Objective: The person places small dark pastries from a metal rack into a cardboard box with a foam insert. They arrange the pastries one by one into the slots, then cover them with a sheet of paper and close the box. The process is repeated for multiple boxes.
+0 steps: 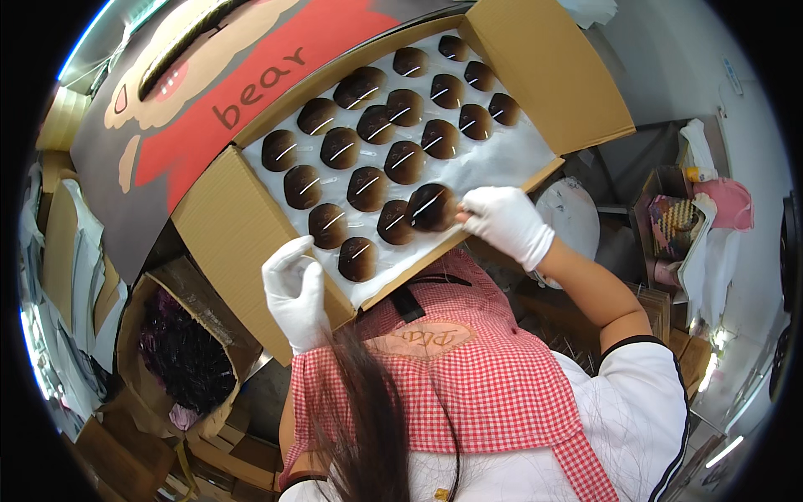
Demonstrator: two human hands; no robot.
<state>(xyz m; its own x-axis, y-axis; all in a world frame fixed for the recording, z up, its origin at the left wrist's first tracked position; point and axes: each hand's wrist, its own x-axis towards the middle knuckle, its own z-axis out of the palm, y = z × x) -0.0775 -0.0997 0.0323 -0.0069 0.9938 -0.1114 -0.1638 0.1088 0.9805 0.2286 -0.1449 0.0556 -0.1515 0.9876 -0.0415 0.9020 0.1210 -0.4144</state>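
Rows of brown-tinted sunglass lenses [366,189], dark at one edge and fading to lighter brown, lie on a white sheet [485,171] inside an open cardboard box [230,226]. My right hand [508,224], in a white glove with bare fingertips showing, pinches one lens [432,207] by its right edge. That lens is over the near row and partly overlaps a neighbouring lens. Beside the box's near left corner is my left hand [294,289], also white-gloved. Its thumb and fingers are curved but apart, with nothing between them.
Box flaps [552,67] stick out at the far right and left. A dark mat [109,159] with a red cartoon print lies beyond the box. A carton of dark plastic [184,351] stands at lower left; a round white stool top [569,222] is at right.
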